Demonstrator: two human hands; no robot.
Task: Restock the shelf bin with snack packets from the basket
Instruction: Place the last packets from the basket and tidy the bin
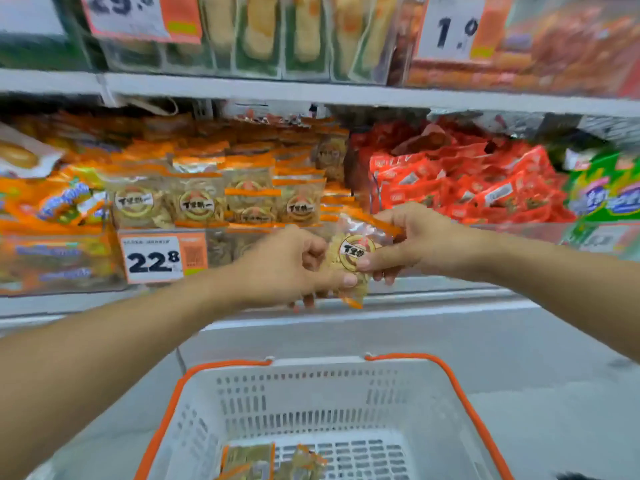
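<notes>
Head view: only one camera, so everything below comes from it, and it's pretty blurry with motion.
Packet: one clear snack packet [349, 261] with orange ends and a round label, up in the air right in front of the shelf bin [221, 199], not in it yet.
Left hand [294, 268]: my fingers are curled round the packet's lower left side, thumb on its front.
Right hand [412, 240]: pinching the upper right end, thumb over the label.
Why two hands: my guess is I'm straightening it so the label faces out like the row already standing in the bin.
Bin: looks quite full, same round-label packets upright in rows, price tag [152, 258] reading 22.8 on its front.
Basket [311, 400]: white with orange handles, down below my arms; a couple more packets [273, 462] lie at the bottom, so I'd say the job's nearly done but not finished.
Neighbours: red packets [460, 181] in the next bin to the right, orange bags [59, 209] to the left, long pale snacks [256, 29] on the shelf above.
Room: shop aisle, white metal shelf [311, 91] edges, grey floor [536, 375] under the basket.
</notes>
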